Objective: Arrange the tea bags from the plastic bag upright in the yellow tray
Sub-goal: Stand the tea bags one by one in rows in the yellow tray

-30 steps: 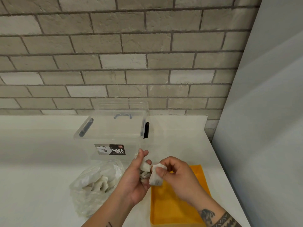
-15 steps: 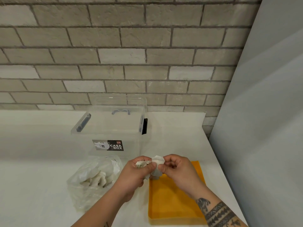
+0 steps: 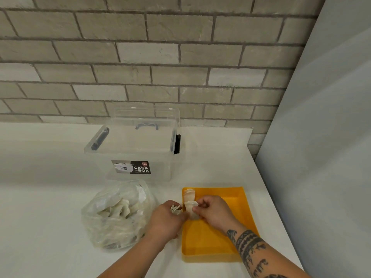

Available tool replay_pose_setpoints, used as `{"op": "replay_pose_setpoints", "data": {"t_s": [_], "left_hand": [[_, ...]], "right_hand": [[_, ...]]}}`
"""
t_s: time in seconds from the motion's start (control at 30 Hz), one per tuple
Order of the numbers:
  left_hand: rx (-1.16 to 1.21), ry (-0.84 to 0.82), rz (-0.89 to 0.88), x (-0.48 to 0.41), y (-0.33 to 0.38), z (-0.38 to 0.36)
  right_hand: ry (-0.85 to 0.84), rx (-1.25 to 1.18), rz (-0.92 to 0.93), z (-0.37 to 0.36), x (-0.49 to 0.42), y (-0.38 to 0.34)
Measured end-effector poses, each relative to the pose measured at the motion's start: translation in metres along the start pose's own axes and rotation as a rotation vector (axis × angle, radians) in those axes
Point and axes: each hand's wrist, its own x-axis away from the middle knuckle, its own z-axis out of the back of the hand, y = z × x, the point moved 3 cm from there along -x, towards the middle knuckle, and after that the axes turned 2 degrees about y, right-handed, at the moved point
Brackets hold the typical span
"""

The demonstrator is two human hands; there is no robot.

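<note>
Over the left rim of the yellow tray (image 3: 210, 239), the right hand (image 3: 213, 213) pinches one tea bag (image 3: 190, 210) between thumb and curled fingers, roughly upright, just short of a placed bag (image 3: 189, 194) that seems to stand in the tray's far-left corner. Just outside that rim, the left hand (image 3: 166, 220) is curled round a small clutch of spare bags (image 3: 175, 210). They look feather-light, soft and easily crushed, so I'd pinch each gently by its flat sides; left of the tray, the plastic bag (image 3: 118, 215) holds many more.
</note>
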Motion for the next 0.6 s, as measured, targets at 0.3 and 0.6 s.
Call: {"op": "replay_pose_setpoints", "data": {"t_s": [0.3, 0.6], "left_hand": [[0.082, -0.007, 0.026, -0.001, -0.003, -0.003], [0.256, -0.018, 0.046, 0.006, 0.01, 0.005]], "right_hand": [[0.174, 0.011, 0.035, -0.01, -0.005, -0.015], [0.197, -0.021, -0.005, -0.001, 0.0, -0.018]]}}
